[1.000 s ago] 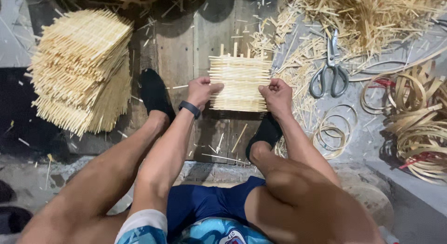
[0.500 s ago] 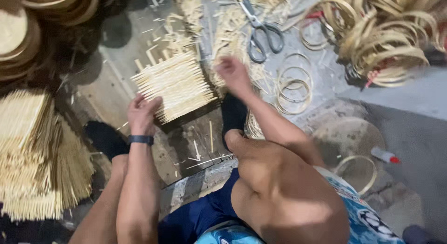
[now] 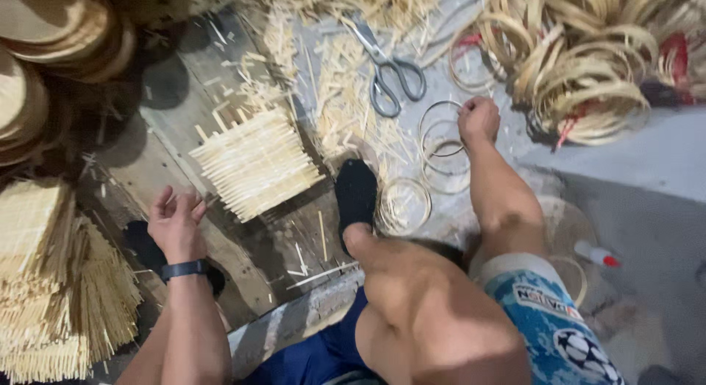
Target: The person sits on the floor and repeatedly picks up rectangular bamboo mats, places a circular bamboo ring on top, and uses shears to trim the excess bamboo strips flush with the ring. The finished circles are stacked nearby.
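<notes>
Both hands have left the woven bamboo mat point(image 3: 256, 164), lying centre-left on the boards. Right hand point(image 3: 478, 120) now clenches a thin bamboo ring point(image 3: 441, 138) upper right; left hand point(image 3: 175, 223) hovers loose, empty.

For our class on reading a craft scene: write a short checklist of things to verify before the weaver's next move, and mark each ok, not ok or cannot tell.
1. Right hand at the thin rings: ok, it rests on them.
2. A ring actually gripped: cannot tell, the fingers are curled under.
3. Left hand off the woven mat: ok, it is open beside the mat's lower left edge.
4. Mat flat on the board: ok.
5. Scissors clear of both hands: ok, they lie among the strips above the rings.
6. Right foot off the mat: ok, it is beside it.
</notes>
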